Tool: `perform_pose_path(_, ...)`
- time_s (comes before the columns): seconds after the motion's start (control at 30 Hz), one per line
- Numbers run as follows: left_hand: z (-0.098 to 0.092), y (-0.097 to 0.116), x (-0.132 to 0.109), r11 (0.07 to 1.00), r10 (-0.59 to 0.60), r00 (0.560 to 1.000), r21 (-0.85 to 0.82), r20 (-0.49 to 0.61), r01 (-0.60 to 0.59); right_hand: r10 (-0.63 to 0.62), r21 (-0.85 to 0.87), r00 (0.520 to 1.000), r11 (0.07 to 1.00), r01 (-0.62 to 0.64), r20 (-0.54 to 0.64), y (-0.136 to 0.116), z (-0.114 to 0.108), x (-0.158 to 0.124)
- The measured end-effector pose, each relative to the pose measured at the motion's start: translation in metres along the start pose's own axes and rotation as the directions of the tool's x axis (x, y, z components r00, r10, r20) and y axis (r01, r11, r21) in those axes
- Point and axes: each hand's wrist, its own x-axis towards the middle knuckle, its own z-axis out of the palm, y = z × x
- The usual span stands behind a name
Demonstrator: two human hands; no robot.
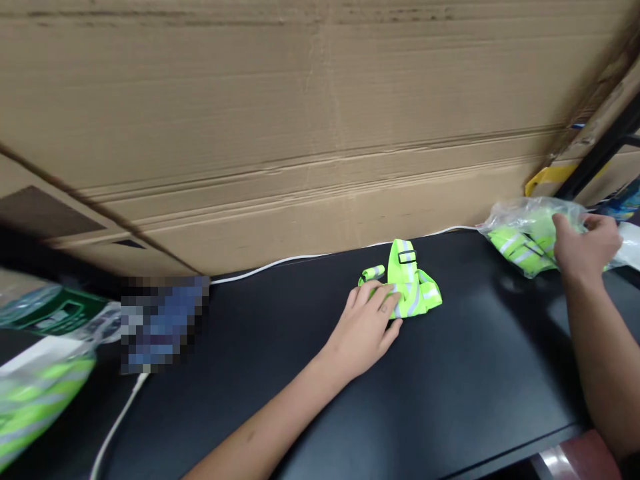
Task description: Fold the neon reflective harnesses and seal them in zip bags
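Observation:
A neon-yellow reflective strap (413, 293) with silver stripes and a black buckle lies in a folded bundle on the black table. My left hand (367, 327) rests palm down on its left edge, the fingers laid flat over the fabric. At the far right, a clear plastic bag (525, 208) holds more neon-yellow striped straps. My right hand (585, 247) is at the bag's right side, thumb and fingers bent around the plastic. Part of that grip is hidden behind the hand.
Cardboard boxes (320, 133) form a wall behind the black table (280, 373). A white cable (280, 261) runs along its back edge. On the left are a pixelated blue item (167, 323), a pale cord (117, 420) and another bundle of neon straps (45, 407).

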Motion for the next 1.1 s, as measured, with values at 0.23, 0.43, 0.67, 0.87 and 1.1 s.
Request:
perform_pose_path(0.23,-0.009,-0.006,0.006,0.977,-0.173,0.984,-0.136,-0.040,0.166,-0.531,0.039,0.837,0.841,0.540,-0.133,-0.023,-0.002,-0.037)
perform_pose_path(0.43,0.003,-0.019,0.016,0.937,-0.306,0.952,-0.170,0.033,0.307,-0.762,0.596,0.358,0.646,0.477,0.539,-0.093,-0.038,-0.159)
perform_pose_path(0.67,0.004,-0.018,0.012,0.934,-0.257,0.966,-0.260,-0.010,0.246,-0.605,0.589,-0.047,0.750,0.302,0.795,-0.101,-0.041,-0.208)
perform_pose_path(0.87,-0.013,-0.030,-0.014,0.922,-0.212,0.970,-0.303,0.119,0.239,-0.599,0.620,-0.161,0.745,0.245,0.784,-0.099,-0.039,-0.193)
perform_pose_path(1.1,-0.018,-0.027,-0.022,0.922,-0.216,0.976,-0.324,0.018,0.210,-0.753,0.747,-0.162,0.554,0.367,0.638,-0.106,-0.048,-0.203)
